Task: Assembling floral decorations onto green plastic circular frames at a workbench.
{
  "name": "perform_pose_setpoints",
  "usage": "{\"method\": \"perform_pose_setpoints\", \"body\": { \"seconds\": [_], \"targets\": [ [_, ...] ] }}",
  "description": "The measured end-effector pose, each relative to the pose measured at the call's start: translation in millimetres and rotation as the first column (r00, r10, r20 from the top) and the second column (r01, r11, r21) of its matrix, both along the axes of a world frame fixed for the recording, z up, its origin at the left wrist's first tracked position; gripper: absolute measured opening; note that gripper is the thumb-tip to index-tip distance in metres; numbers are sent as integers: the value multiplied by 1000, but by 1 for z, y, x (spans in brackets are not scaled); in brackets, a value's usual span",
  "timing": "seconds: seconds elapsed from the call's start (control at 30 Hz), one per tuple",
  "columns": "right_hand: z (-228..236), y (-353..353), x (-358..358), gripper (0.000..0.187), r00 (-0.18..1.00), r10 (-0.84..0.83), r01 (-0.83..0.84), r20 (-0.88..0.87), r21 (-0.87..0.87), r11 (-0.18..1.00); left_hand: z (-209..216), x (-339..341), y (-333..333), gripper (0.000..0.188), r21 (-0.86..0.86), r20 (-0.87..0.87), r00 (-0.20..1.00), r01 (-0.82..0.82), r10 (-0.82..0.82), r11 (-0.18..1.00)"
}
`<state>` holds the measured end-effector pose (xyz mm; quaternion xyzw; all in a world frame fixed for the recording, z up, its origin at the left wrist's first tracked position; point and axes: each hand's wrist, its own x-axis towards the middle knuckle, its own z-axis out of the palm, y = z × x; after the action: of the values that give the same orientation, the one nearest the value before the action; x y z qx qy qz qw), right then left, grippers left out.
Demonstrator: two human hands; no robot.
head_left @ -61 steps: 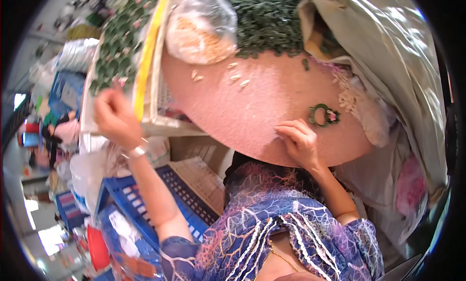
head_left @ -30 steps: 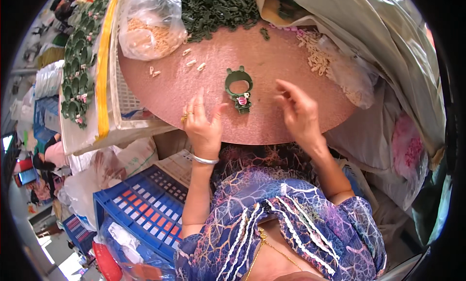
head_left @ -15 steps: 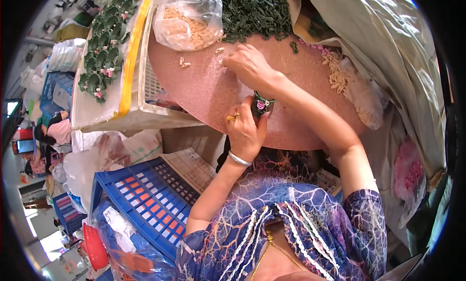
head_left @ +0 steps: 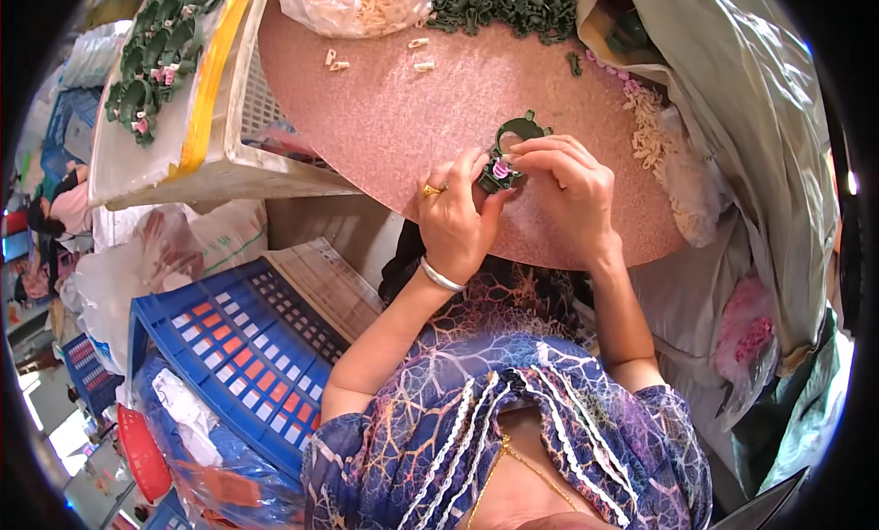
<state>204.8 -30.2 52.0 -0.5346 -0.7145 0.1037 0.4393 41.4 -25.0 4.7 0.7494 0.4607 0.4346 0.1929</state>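
Between my two hands is a dark green plastic ring-shaped piece [head_left: 521, 127] bearing a pink flower. My left hand [head_left: 451, 203] grips its near side between thumb and fingers. My right hand [head_left: 569, 187] is closed at its right side, fingertips against the piece near the flower; any small part in them is hidden. Both hands are over the near edge of the round pinkish table [head_left: 366, 127]. A few small cream parts [head_left: 422, 67] lie farther off on the tabletop, and one loose green part [head_left: 574, 64] lies by the green heap.
At the back are a clear bag of cream parts [head_left: 357, 4] and a heap of green parts [head_left: 499, 6]. More cream pieces [head_left: 652, 132] line the right edge beside a draped cloth [head_left: 742, 100]. Finished-looking green pieces [head_left: 165, 49] cover a white crate at left, above a blue basket [head_left: 238, 347].
My right hand has come back from the cream parts to the green piece in my left hand. The view has shifted, and the piece's ring now shows more fully.
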Motion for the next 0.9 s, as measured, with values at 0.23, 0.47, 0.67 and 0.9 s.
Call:
{"method": "perform_pose_setpoints", "body": {
  "seconds": [0.23, 0.47, 0.67, 0.9],
  "targets": [
    [-15, 2, -1, 14, 981, -58, 49, 185, 50, 998, -3, 0, -2, 59, 41, -36, 999, 2, -1, 999],
    [3, 2, -3, 22, 964, 16, -1, 266, -59, 998, -5, -3, -1, 54, 82, -1, 1000, 19, -19, 996],
    [14, 6, -3, 25, 933, 25, 23, 360, -129, 991, -5, -2, 0, 46, 164, 47, 997, 46, -54, 985],
    [20, 5, -8, 24, 955, -32, 19, 295, 47, 999, -6, -2, -2, 46, 93, 157, 987, 20, -34, 995]
  ]
}}
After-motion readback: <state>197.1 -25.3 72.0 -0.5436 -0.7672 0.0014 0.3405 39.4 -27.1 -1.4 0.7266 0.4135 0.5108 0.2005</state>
